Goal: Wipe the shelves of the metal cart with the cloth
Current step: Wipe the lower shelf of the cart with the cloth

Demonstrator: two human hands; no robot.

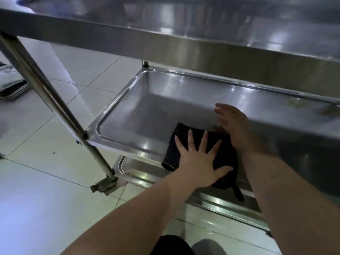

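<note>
The metal cart has a top shelf (184, 48), a middle tray shelf (139, 115) and a bottom shelf (139, 173). A black cloth (184, 133) lies over the near rim of the middle shelf, one corner hanging down. My left hand (198, 159) presses flat on the cloth with its fingers spread. My right hand (233, 122) is blurred, fingers straight, reaching past the cloth's right edge over the shelf floor; whether it touches the cloth or the shelf is unclear.
A slanted cart leg (46, 92) runs down to a caster (104, 184) on the white tiled floor (46, 199). Stacked metal trays (11, 85) sit at the far left. The top shelf overhangs close above the middle shelf.
</note>
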